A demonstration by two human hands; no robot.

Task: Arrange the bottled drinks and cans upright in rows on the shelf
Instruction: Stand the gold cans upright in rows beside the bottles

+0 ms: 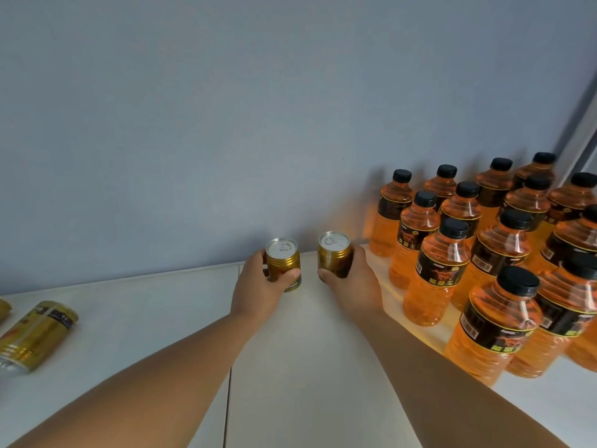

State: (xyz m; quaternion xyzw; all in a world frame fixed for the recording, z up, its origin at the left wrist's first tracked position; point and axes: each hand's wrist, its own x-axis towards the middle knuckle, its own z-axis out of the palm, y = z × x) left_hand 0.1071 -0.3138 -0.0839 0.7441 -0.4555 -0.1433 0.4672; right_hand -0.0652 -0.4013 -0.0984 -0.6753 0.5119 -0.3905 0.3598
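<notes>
Two gold cans stand upright near the back wall on the white shelf (307, 350). My left hand (258, 292) grips the left gold can (281, 253), fingers wrapped round its body. The right gold can (334, 250) is held the same way by my right hand (353, 286), just left of the bottles. Several orange drink bottles (436, 273) with black caps and black labels stand upright in rows on the right side of the shelf.
A gold can (35, 334) lies on its side at the left edge, with part of another gold can (4, 307) beside it. A blue-grey wall (226, 124) backs the shelf. A seam (227, 399) runs front to back through the shelf surface.
</notes>
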